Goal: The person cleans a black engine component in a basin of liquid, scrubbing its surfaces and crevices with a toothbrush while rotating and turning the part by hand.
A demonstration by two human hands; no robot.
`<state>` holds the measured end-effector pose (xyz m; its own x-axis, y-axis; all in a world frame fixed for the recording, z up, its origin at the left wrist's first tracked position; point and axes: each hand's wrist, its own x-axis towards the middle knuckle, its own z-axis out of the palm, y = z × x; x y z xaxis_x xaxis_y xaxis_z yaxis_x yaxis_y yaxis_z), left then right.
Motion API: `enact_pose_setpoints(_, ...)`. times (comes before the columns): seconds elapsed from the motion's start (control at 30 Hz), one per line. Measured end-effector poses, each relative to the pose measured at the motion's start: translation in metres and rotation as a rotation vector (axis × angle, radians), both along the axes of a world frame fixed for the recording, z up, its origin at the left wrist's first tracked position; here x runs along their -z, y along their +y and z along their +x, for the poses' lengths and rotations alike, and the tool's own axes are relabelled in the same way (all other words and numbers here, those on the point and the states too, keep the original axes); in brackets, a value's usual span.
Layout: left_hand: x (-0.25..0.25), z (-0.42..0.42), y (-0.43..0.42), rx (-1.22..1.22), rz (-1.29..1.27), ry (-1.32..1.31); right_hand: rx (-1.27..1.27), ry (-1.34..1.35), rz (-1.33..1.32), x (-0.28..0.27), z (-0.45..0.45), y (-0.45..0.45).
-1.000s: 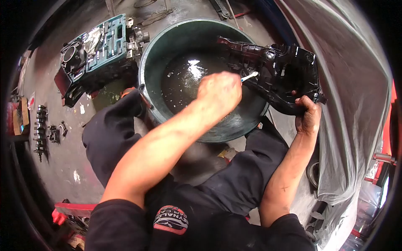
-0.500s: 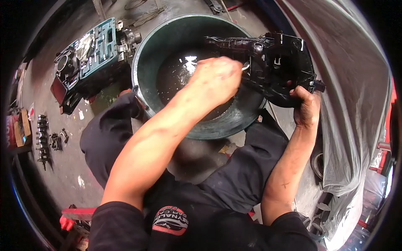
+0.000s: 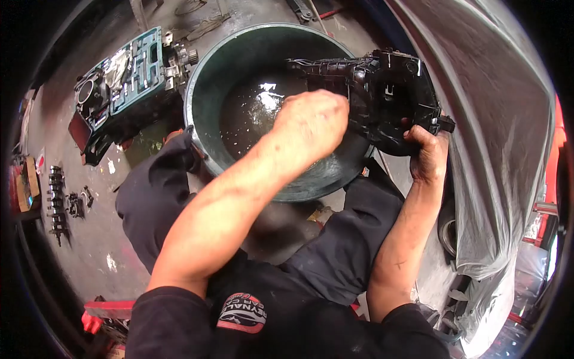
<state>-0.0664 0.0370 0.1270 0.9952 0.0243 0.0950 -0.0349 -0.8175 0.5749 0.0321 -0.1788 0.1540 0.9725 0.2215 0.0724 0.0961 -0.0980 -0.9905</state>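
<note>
My left hand (image 3: pixel 315 121) is closed in a fist at the left side of a black, wet-looking part (image 3: pixel 388 96). The slim white-tipped brush seen in this hand in the earlier frames is hidden behind my fingers now. My right hand (image 3: pixel 429 149) grips the part by its lower right corner, thumb over the edge. The part is held tilted above the right side of a large dark green tub (image 3: pixel 200 140). Murky liquid (image 3: pixel 254 110) with bright reflections lies in the bottom of the tub.
An engine block (image 3: pixel 137 116) with a teal tool case (image 3: pixel 140 72) on top stands at the left. A crankshaft (image 3: pixel 56 200) and small metal parts (image 3: pixel 75 204) lie on the floor. Grey plastic sheeting (image 3: pixel 496 149) hangs at the right. My knees flank the tub.
The black part and my right hand have shifted left in view, and the tub has too. My left hand has moved slightly against the part, and the brush tip has gone out of sight.
</note>
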Motion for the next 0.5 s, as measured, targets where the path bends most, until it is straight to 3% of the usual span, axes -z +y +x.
enact_pose_setpoints(0.07,0.012,0.010,-0.005,-0.005,-0.047,-0.155,0.005,0.011,0.004,0.000,-0.001,-0.002)
enact_pose_setpoints(0.17,0.029,0.016,0.003,0.004,0.043,-0.109,-0.006,0.006,0.036,0.001,0.001,-0.004)
enact_pose_setpoints(0.3,0.003,-0.017,0.037,-0.010,0.006,0.133,0.022,0.005,0.003,-0.001,-0.001,-0.008)
enact_pose_setpoints(0.33,-0.013,-0.017,0.041,-0.122,0.020,0.252,0.019,0.001,0.002,-0.001,0.000,-0.009)
enact_pose_setpoints(0.43,0.001,-0.019,0.048,-0.174,-0.092,0.145,0.025,0.019,-0.001,-0.001,0.000,-0.012)
enact_pose_setpoints(0.5,0.038,-0.013,0.022,-0.160,-0.178,0.010,0.033,0.035,0.002,0.000,0.003,-0.013)
